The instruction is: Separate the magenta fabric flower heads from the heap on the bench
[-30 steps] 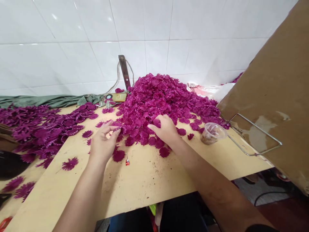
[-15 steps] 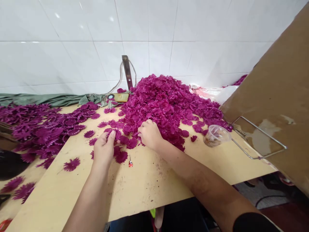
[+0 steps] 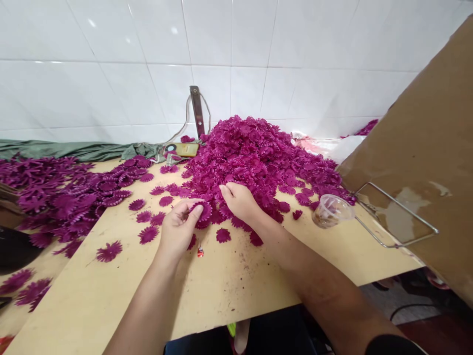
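Note:
My left hand [image 3: 179,227] pinches a magenta artificial flower piece [image 3: 205,213] between thumb and fingers, its round fringed face partly covered by the thumb. Whether more pieces are stacked under it I cannot tell. To its right, my right hand [image 3: 241,201] is at the front edge of a large heap of the same flower pieces [image 3: 247,148]. Its fingers are curled in, and what they hold, if anything, is hidden. Below the hands, a loose flower piece [image 3: 223,235] lies flat on the tan tabletop [image 3: 221,296], close to a small red-and-silver scrap [image 3: 200,252].
At the left spreads another pile of magenta flower pieces [image 3: 74,202]. A clear plastic cup [image 3: 332,212] stands right of the heap, beside a bent metal wire frame [image 3: 399,212] and a leaning cardboard sheet [image 3: 417,148]. Behind are a yellow device [image 3: 186,149] and green cloth [image 3: 66,150].
My left hand has moved right, toward my right hand, and its flower piece now shows clearly. My right hand has shifted slightly right. Some loose flower pieces near the hands lie differently.

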The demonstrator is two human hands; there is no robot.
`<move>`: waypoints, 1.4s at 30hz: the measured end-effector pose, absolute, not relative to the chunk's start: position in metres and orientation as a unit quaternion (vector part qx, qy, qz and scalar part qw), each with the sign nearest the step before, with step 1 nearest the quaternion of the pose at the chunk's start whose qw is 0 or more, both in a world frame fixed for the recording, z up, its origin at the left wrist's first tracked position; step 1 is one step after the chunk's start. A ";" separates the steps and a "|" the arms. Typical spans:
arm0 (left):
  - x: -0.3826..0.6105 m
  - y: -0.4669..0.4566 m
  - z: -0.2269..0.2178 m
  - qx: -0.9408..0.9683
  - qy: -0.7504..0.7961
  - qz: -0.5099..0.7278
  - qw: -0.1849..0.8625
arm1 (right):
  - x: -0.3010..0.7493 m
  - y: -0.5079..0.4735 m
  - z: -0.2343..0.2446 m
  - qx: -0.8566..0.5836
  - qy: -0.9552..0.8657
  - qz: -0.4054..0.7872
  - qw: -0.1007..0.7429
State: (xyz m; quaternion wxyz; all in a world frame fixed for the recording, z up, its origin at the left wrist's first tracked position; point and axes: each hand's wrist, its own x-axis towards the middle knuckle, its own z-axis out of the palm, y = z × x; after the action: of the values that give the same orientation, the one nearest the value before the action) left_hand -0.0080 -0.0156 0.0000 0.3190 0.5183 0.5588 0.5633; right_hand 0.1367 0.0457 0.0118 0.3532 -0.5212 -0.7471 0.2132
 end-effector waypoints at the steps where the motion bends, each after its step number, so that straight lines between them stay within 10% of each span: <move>1: -0.005 -0.016 0.001 0.529 0.548 0.564 0.319 | 0.137 0.045 0.012 -0.506 -0.747 0.234 0.363; 11: 0.009 -0.009 0.005 0.481 0.574 0.568 0.341 | 0.143 0.039 0.011 -0.419 -0.666 0.486 0.381; 21: -0.021 0.003 -0.002 0.515 0.657 0.507 0.214 | 0.175 0.035 0.031 -0.568 -0.700 0.143 0.407; 32: 0.017 -0.014 0.004 0.488 0.560 0.517 0.426 | 0.138 0.012 0.012 -0.411 -0.718 0.437 0.353; 42: 0.028 -0.033 0.004 0.531 0.540 0.518 0.398 | 0.149 0.017 0.024 -0.591 -0.731 0.129 0.317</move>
State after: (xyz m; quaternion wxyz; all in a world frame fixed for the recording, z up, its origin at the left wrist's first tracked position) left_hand 0.0276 -0.0331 0.0038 0.3981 0.5311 0.5400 0.5175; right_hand 0.1490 0.0173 0.0241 0.3174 -0.5907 -0.7306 0.1290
